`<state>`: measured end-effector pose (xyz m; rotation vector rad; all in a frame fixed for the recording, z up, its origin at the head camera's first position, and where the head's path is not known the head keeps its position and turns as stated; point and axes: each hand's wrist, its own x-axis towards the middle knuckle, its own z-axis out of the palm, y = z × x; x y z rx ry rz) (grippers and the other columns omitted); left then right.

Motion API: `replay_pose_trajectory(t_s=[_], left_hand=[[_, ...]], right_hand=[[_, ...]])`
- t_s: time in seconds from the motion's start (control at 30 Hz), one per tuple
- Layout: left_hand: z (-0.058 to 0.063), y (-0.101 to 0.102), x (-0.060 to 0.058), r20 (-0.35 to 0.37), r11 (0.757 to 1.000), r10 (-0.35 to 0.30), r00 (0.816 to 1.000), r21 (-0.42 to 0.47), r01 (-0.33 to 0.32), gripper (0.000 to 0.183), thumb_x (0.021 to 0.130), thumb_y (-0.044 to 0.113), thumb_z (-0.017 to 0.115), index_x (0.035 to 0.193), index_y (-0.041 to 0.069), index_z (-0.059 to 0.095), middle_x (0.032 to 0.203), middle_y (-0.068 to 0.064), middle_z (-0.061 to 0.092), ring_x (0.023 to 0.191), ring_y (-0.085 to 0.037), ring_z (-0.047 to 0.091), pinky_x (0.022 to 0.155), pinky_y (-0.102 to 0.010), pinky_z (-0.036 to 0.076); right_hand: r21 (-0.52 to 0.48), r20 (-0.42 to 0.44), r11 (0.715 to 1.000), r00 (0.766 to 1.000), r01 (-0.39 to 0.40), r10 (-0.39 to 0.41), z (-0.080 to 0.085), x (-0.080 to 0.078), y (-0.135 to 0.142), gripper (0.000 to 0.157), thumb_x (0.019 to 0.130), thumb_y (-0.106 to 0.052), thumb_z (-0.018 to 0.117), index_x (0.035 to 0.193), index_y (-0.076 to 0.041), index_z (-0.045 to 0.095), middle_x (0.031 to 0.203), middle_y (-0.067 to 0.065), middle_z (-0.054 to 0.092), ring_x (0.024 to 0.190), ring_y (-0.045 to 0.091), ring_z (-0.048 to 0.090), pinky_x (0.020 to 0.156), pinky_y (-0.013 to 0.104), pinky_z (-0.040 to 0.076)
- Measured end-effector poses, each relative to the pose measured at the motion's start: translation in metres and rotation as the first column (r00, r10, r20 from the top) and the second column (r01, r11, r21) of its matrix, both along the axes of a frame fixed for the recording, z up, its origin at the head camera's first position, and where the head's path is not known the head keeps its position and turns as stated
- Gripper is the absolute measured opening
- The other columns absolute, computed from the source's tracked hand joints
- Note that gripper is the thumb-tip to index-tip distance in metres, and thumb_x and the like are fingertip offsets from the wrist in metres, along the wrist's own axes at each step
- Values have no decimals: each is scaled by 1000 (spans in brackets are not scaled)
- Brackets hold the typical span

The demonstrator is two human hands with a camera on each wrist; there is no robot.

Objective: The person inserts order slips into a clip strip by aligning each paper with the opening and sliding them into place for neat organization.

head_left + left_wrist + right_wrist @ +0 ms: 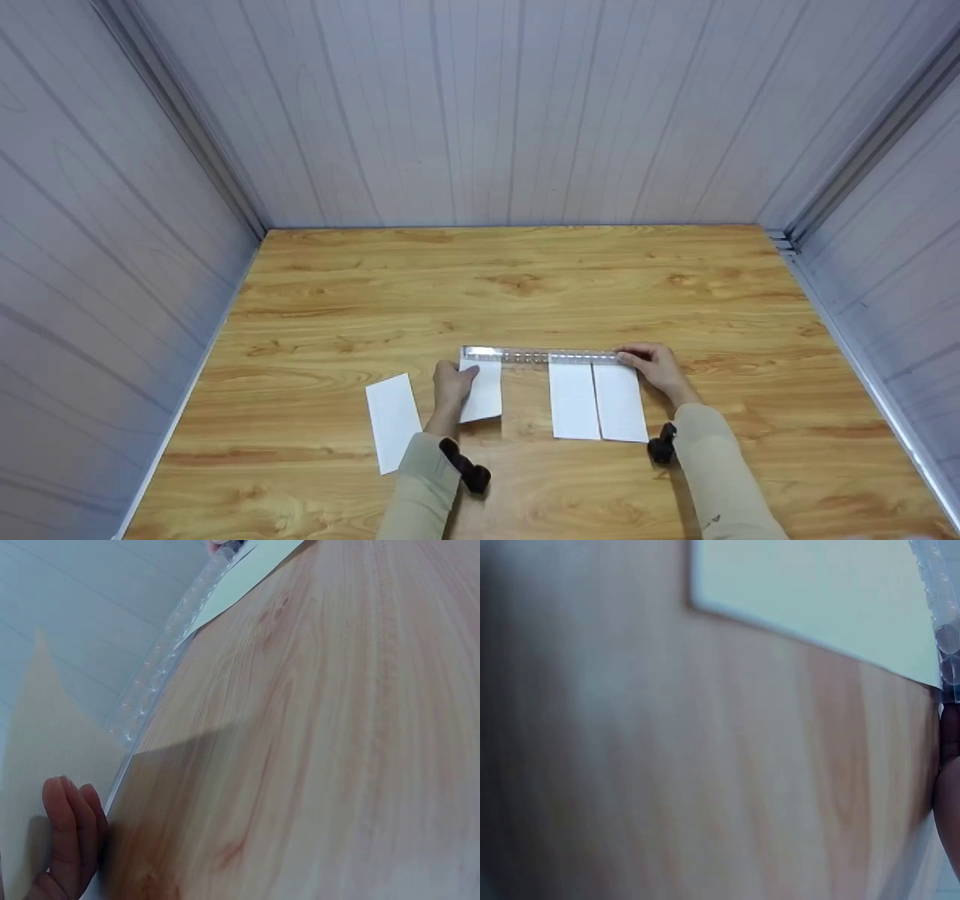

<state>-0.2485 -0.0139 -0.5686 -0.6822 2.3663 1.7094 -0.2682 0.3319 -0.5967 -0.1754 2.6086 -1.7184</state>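
A clear, bumpy plastic strip [525,356] runs left to right along the top edges of three white paper pieces. My left hand [452,386] pinches the left paper [484,394], its thumb on top. In the left wrist view, curled fingers [71,832] of this hand show against the paper [60,742], which is lifted off the table. My right hand [654,366] pinches the strip's right end, at the top corner of the rightmost paper [621,405]. Beside that paper lies another white one [574,397], a thin gap between them. In the right wrist view, the right fingertips are mostly cut off.
A separate white paper [394,424] lies slightly turned on the wooden table [510,292], left of my left hand. Pale panel walls [480,112] stand behind the table and on both sides. Each wrist carries a black camera mount [474,476].
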Motion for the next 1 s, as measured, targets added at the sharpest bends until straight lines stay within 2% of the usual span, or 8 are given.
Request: replay_pose_trajectory(t_s=[0.43, 0.7, 1.0], left_hand=[[1, 2, -1, 14, 1000, 12, 1000, -7, -12, 25, 81, 8, 59, 96, -10, 50, 88, -18, 56, 82, -29, 56, 75, -38, 44], [-1, 4, -1, -40, 1000, 6, 999, -12, -6, 16, 79, 5, 60, 83, -9, 55, 73, -11, 55, 66, -21, 51, 62, -33, 44], [-1, 8, 0, -46, 1000, -3, 999, 12, 3, 13, 79, 5, 59, 80, -6, 52, 71, -8, 52, 65, -19, 50, 59, -30, 42]], right_hand=[[-14, -24, 1000, 999, -23, 22, 1, 0, 1, 21, 80, -11, 64, 94, 4, 66, 93, 18, 64, 81, 5, 58, 70, 17, 45], [-29, -23, 999, 999, -25, 25, -1, 0, 0, 22, 80, -11, 64, 95, 6, 65, 92, 17, 65, 82, 6, 59, 71, 16, 45], [-31, -8, 999, 999, -32, 31, -1, -1, 1, 23, 80, -13, 63, 95, 5, 66, 94, 19, 64, 83, 4, 58, 72, 17, 45]])
